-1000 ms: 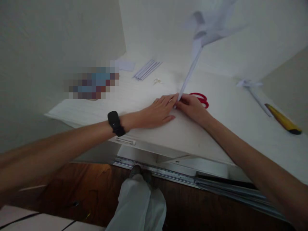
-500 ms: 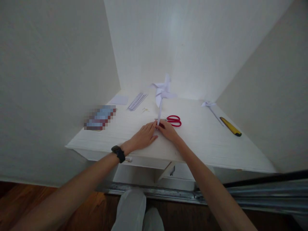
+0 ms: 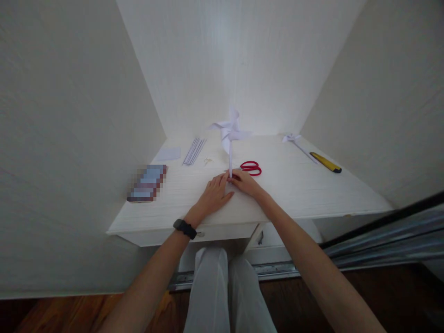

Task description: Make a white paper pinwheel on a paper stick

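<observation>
A white paper pinwheel (image 3: 229,134) stands upright over the table, its blades at the top of a thin white stick. My right hand (image 3: 245,182) pinches the lower end of that stick between thumb and fingers. Lying on the tabletop, my left hand (image 3: 213,195) has its fingers stretched out and its thumb apart; the fingertips reach the foot of the stick. Whether they press on it I cannot tell. Red-handled scissors (image 3: 251,168) lie just behind my right hand, their blades partly hidden behind the stick and my fingers.
On the white table (image 3: 294,194), several paper sticks (image 3: 194,151), white paper (image 3: 169,153) and small pale bits (image 3: 208,161) lie at the left back. A blurred box-like object (image 3: 147,183) is at far left. Another pinwheel (image 3: 292,138) and a yellow cutter (image 3: 325,162) lie right.
The camera view has shifted and turned slightly. The pinwheel stays upright in my right hand, its stick now straighter in view. Both hands remain at the stick's foot.
</observation>
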`<state>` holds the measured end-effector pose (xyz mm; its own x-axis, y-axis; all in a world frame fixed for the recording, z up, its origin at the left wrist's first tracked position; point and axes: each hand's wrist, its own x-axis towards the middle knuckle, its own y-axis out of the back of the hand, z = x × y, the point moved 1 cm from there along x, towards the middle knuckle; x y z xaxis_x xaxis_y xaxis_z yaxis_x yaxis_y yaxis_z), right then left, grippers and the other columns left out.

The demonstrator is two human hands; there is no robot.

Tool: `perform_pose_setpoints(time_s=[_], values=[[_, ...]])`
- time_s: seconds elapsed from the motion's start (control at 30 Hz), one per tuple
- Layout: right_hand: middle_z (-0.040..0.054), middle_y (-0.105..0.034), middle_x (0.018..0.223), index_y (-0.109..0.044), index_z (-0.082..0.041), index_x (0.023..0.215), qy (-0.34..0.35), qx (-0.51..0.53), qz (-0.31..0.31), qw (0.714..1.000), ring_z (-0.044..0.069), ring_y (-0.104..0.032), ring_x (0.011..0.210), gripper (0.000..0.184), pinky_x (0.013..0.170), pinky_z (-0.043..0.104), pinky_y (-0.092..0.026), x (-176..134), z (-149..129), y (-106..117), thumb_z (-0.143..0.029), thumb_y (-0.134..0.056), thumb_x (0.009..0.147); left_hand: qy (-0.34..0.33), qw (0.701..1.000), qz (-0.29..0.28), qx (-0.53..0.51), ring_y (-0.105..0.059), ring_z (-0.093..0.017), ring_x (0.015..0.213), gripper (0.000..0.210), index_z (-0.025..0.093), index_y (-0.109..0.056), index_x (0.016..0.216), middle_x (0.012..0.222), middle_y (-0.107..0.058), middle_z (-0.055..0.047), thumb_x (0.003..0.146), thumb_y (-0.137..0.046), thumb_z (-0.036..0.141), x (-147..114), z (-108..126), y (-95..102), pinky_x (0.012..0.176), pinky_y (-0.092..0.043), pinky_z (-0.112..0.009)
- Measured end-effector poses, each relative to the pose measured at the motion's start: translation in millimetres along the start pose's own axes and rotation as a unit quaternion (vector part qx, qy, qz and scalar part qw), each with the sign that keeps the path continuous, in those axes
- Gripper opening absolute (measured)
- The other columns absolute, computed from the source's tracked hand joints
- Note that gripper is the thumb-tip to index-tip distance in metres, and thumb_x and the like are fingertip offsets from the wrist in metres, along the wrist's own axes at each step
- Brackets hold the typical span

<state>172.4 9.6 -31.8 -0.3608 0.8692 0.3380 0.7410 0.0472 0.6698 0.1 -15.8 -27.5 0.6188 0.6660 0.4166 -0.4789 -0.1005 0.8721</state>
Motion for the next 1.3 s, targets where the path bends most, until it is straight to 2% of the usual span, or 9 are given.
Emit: perform_pose_setpoints(time_s=[0.4,0.6,0.8,1.07,1.17,1.3], values=[[0.0081,-0.061,0.114,-0.058,-0.015,0.116,-0.011,-0.024,0.019,0.999,0.019,-0.062,0.097,0.03,0.083,0.039,-0.053,2,6,-3,-0.034,-0.056,0.093,0.009,1.0,-0.004,0.002,-0.054,-0.027,0.116,0.044,0.018,-0.05,0.128,0.132,-0.053,-0.011,0.089,-0.057,0.036,4,-1,-3.4,0.096,-0.048,-0.051],[0.0083,-0.06,0.115,-0.058,-0.015,0.116,-0.003,-0.012,0.02,1.0,0.02,-0.061,0.099,0.031,0.085,0.041,-0.053,1,2,-3,-0.034,-0.056,0.093,0.023,0.998,-0.021,-0.055,-0.055,-0.026,0.114,0.043,0.017,-0.052,0.127,0.129,-0.055,-0.011,0.089,-0.058,0.037,8,-6,-0.8,0.095,-0.049,-0.05],[0.008,-0.061,0.114,-0.059,-0.015,0.115,0.014,0.013,0.015,1.0,0.019,-0.061,0.099,0.029,0.085,0.041,-0.053,-1,-4,0,-0.034,-0.056,0.093,0.047,0.988,-0.002,-0.149,-0.055,-0.026,0.114,0.042,0.017,-0.053,0.126,0.13,-0.054,-0.011,0.089,-0.058,0.036,14,-14,-4.8,0.096,-0.048,-0.05],[0.0081,-0.061,0.114,-0.058,-0.015,0.116,-0.001,0.046,0.044,0.998,0.019,-0.061,0.098,0.03,0.085,0.04,-0.053,-1,-3,0,-0.035,-0.055,0.093,0.096,0.944,0.004,-0.315,-0.061,-0.021,0.103,0.036,0.016,-0.056,0.12,0.121,-0.059,-0.01,0.09,-0.057,0.035,48,-27,-0.6,0.086,-0.054,-0.043],[0.0076,-0.062,0.111,-0.059,-0.015,0.114,-0.013,0.061,0.041,0.997,0.018,-0.062,0.094,0.029,0.082,0.039,-0.053,12,0,5,-0.035,-0.055,0.094,0.1,0.933,0.009,-0.346,-0.062,-0.02,0.099,0.033,0.015,-0.058,0.116,0.116,-0.061,-0.009,0.09,-0.057,0.035,67,-33,6.1,0.084,-0.054,-0.041],[0.0066,-0.063,0.106,-0.059,-0.014,0.112,-0.018,0.097,0.017,0.995,0.017,-0.063,0.089,0.028,0.078,0.036,-0.054,39,6,9,-0.035,-0.055,0.093,0.113,0.923,0.045,-0.366,-0.061,-0.02,0.1,0.033,0.015,-0.058,0.115,0.116,-0.061,-0.009,0.089,-0.057,0.035,85,-48,14.9,0.085,-0.054,-0.042]])
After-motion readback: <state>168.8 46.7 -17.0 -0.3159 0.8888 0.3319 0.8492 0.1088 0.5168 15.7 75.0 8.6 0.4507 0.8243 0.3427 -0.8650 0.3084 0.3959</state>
